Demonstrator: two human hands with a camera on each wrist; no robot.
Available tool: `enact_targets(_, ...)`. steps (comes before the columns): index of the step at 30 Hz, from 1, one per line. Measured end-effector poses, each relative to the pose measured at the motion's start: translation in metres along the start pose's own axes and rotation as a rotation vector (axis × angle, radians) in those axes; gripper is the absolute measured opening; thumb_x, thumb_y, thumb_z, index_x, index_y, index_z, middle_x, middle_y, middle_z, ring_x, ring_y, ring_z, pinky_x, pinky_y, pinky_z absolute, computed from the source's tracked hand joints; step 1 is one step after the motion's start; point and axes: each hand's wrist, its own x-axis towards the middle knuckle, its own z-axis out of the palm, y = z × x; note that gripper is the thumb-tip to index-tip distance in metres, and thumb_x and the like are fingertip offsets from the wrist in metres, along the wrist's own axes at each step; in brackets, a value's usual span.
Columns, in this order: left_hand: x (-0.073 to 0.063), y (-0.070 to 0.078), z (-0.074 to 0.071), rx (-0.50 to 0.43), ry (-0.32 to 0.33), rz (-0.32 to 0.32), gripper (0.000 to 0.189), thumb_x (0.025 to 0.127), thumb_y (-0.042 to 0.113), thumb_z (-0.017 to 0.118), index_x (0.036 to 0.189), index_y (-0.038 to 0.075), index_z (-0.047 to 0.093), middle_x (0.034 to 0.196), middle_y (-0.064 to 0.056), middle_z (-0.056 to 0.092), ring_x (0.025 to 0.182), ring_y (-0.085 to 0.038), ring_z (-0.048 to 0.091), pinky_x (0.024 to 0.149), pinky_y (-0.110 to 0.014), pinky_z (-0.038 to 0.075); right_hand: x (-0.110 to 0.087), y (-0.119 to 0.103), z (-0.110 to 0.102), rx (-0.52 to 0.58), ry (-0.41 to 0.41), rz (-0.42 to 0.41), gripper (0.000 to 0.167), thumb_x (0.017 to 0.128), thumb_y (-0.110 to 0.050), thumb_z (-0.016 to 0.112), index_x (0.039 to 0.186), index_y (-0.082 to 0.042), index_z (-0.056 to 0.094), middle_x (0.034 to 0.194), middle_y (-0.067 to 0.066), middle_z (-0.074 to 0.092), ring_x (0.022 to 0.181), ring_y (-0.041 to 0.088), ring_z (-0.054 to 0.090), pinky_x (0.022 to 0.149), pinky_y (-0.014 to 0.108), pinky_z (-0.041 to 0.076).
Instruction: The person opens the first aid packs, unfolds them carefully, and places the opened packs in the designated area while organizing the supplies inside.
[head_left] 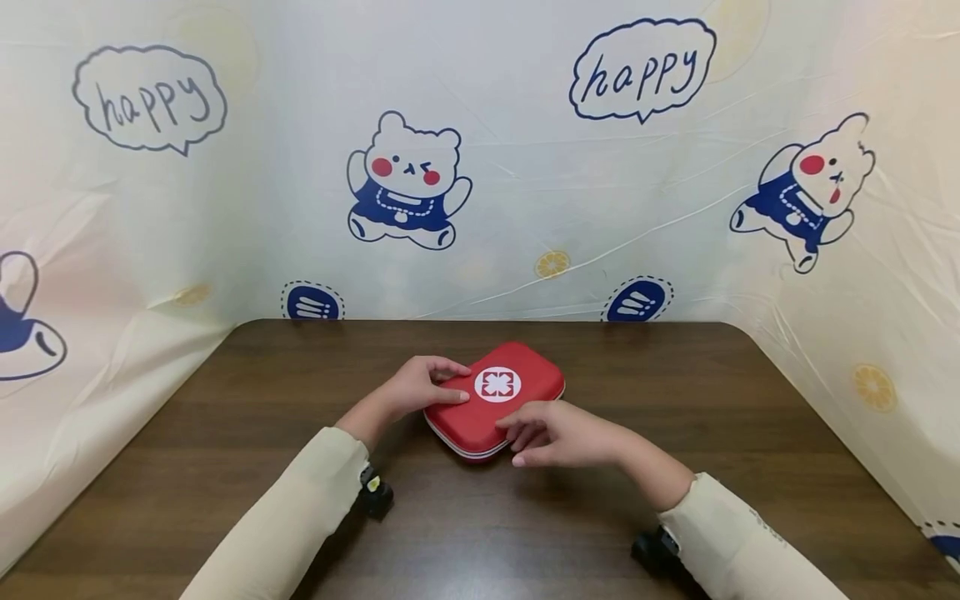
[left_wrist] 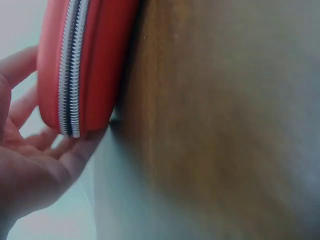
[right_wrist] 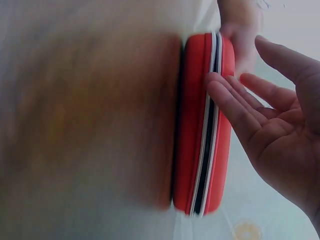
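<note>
A red zippered first-aid case (head_left: 525,367) with a white round emblem lies flat on the brown table, turned at an angle. My left hand (head_left: 420,385) grips its left corner, thumb on the lid and other fingers along the far side. In the left wrist view the fingers (left_wrist: 80,152) reach round the case's end, beside the silver zipper (left_wrist: 75,70). My right hand (head_left: 566,433) is at the near right edge, fingers loosely bent and thumb apart. In the right wrist view its fingertips (right_wrist: 216,82) overlap the zipper seam (right_wrist: 204,165).
The wood-grain table (head_left: 315,350) has rounded far corners. Behind it and at both sides hangs a pale printed curtain (head_left: 517,167) with bears and lettering. Dark wrist cameras (head_left: 375,493) sit below the cream sleeves (head_left: 292,517).
</note>
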Motion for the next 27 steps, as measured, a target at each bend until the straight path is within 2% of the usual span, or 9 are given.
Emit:
enact_targets(5, -0.021, 0.000, -0.001, 0.133, 0.030, 0.083, 0.048, 0.074, 0.030, 0.085, 0.118, 0.016, 0.070, 0.119, -0.005, 0.061, 0.109, -0.023, 0.055, 0.082, -0.035, 0.055, -0.006, 0.016, -0.018, -0.013, 0.156, 0.013, 0.039, 0.089, -0.017, 0.073, 0.125, -0.006, 0.063, 0.110, 0.006, 0.066, 0.092, 0.015, 0.063, 0.081, 0.030, 0.056)
enact_targets(6, -0.025, 0.000, -0.001, 0.141, 0.043, 0.082, 0.049, 0.074, 0.031, 0.086, 0.118, 0.017, 0.070, 0.119, -0.004, 0.062, 0.111, -0.023, 0.054, 0.083, -0.035, 0.055, -0.008, 0.020, -0.022, -0.025, 0.193, 0.023, 0.038, 0.089, -0.017, 0.073, 0.124, -0.006, 0.064, 0.109, 0.005, 0.067, 0.091, 0.016, 0.063, 0.081, 0.030, 0.056)
enact_targets(12, -0.039, -0.001, 0.001, 0.044, 0.109, -0.040, 0.050, 0.073, 0.029, 0.087, 0.117, 0.016, 0.069, 0.113, -0.005, 0.066, 0.102, -0.023, 0.061, 0.072, -0.033, 0.057, -0.010, 0.039, -0.041, -0.126, 0.428, 0.175, 0.034, 0.088, -0.017, 0.073, 0.119, -0.006, 0.066, 0.108, 0.006, 0.066, 0.093, 0.020, 0.060, 0.080, 0.034, 0.055)
enact_targets(15, -0.039, -0.002, 0.002, 0.006, 0.112, -0.058, 0.049, 0.074, 0.027, 0.086, 0.119, 0.014, 0.068, 0.115, -0.007, 0.066, 0.102, -0.024, 0.062, 0.073, -0.033, 0.057, -0.007, 0.046, -0.047, -0.173, 0.491, 0.260, 0.038, 0.089, -0.017, 0.072, 0.124, -0.005, 0.064, 0.115, 0.011, 0.064, 0.099, 0.025, 0.060, 0.083, 0.039, 0.055)
enact_targets(19, -0.036, -0.005, 0.001, -0.037, 0.102, -0.067, 0.047, 0.076, 0.023, 0.085, 0.119, 0.014, 0.069, 0.118, -0.008, 0.065, 0.106, -0.026, 0.061, 0.077, -0.034, 0.057, 0.000, 0.052, -0.052, -0.151, 0.421, 0.304, 0.044, 0.090, -0.018, 0.071, 0.130, -0.003, 0.060, 0.122, 0.016, 0.062, 0.106, 0.029, 0.060, 0.085, 0.040, 0.055)
enact_targets(24, -0.030, -0.011, -0.006, -0.119, 0.108, -0.082, 0.046, 0.080, 0.017, 0.081, 0.122, 0.011, 0.067, 0.124, -0.011, 0.061, 0.108, -0.029, 0.059, 0.078, -0.036, 0.057, 0.003, 0.051, -0.055, -0.111, 0.328, 0.345, 0.039, 0.086, -0.018, 0.075, 0.121, -0.004, 0.066, 0.109, 0.009, 0.067, 0.094, 0.022, 0.062, 0.078, 0.033, 0.057)
enact_targets(27, -0.026, -0.015, -0.009, -0.210, 0.120, -0.113, 0.048, 0.082, 0.013, 0.079, 0.128, 0.008, 0.062, 0.128, -0.015, 0.057, 0.109, -0.030, 0.059, 0.081, -0.037, 0.058, 0.000, 0.047, -0.055, -0.114, 0.289, 0.334, 0.039, 0.082, -0.017, 0.079, 0.116, -0.003, 0.067, 0.105, 0.007, 0.068, 0.090, 0.020, 0.063, 0.077, 0.033, 0.057)
